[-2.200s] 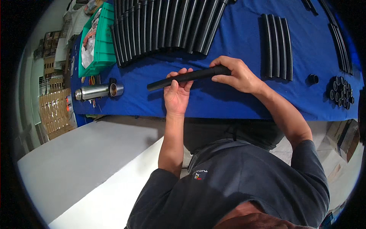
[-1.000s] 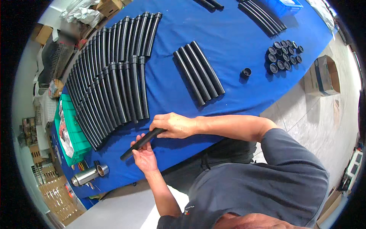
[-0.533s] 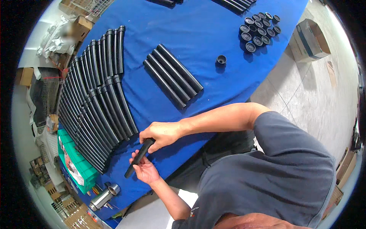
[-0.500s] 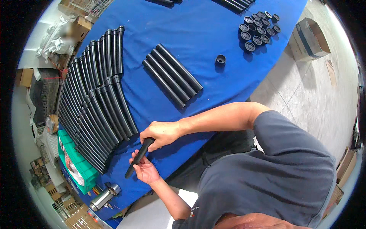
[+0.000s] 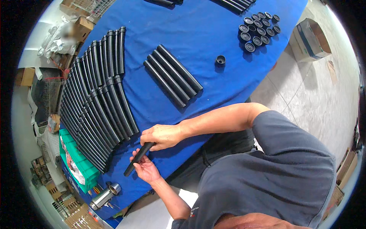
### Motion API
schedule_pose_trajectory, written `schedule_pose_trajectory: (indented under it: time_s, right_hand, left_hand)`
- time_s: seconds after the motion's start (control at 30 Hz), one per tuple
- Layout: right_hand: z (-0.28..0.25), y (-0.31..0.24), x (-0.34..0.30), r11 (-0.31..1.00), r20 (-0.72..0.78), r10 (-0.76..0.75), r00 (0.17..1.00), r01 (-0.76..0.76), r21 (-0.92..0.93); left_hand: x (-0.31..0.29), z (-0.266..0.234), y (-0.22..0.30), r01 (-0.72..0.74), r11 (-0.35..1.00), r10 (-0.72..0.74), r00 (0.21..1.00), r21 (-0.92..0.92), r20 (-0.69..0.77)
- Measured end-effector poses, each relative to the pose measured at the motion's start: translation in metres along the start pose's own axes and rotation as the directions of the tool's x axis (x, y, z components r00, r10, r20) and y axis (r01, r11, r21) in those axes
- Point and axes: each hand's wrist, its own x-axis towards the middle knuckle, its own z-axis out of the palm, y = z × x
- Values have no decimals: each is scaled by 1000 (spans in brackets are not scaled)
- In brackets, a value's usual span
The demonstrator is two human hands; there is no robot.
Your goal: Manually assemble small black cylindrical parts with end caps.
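Note:
Between my two hands, just above the blue cloth, I hold a short black tube (image 5: pixel 139 159) at a slant. My right hand (image 5: pixel 163 136) is closed over its upper end, fingers curled around it and covering that end. Lower down, my left hand (image 5: pixel 146 171) supports it from below, thumb and fingers closed about the middle. The tube's lower end sticks out past the left hand. Close by on the left lie many black tubes with collared ends (image 5: pixel 108 91) in two overlapping rows. Several plain black tubes (image 5: pixel 173 76) lie side by side beyond my hands.
Black round caps (image 5: pixel 259 30) cluster at the far right of the table, with a single cap (image 5: pixel 220 60) apart. A green bin (image 5: pixel 89 173) and a metal cylinder (image 5: pixel 105 197) stand at the left edge. A cardboard box (image 5: pixel 310 40) sits on the floor.
My right hand has shifted slightly down and turned on the tube's upper end, its fingers covering more of it. The left hand stays nearly in place.

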Motion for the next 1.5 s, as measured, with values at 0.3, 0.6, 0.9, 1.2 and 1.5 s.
schedule_pose_trajectory:
  time_s: [0.3, 0.6, 0.9, 1.2, 1.5]
  right_hand:
    - [-5, -2, 2, 1000, 6, 9, 1000, -9, -14]
    - [-8, -5, 3, 964, 132, 221, 966, -237, 122]
    - [-6, -3, 1, 981, 105, 172, 980, -180, 68]
    - [-23, -21, 13, 751, 403, 514, 757, -624, 214]
    - [-21, -19, 6, 800, 322, 500, 804, -571, 182]
  left_hand:
    - [-1, 7, -1, 10, 998, -7, 999, 58, -54]
    - [-3, 4, -1, 1, 997, 0, 1000, 73, -3]
    - [-1, 6, -4, 6, 997, -5, 1000, 75, -11]
    - [-4, 8, -7, -42, 969, 62, 995, 244, -76]
    - [-2, 13, -11, 2, 987, 19, 992, 158, -127]
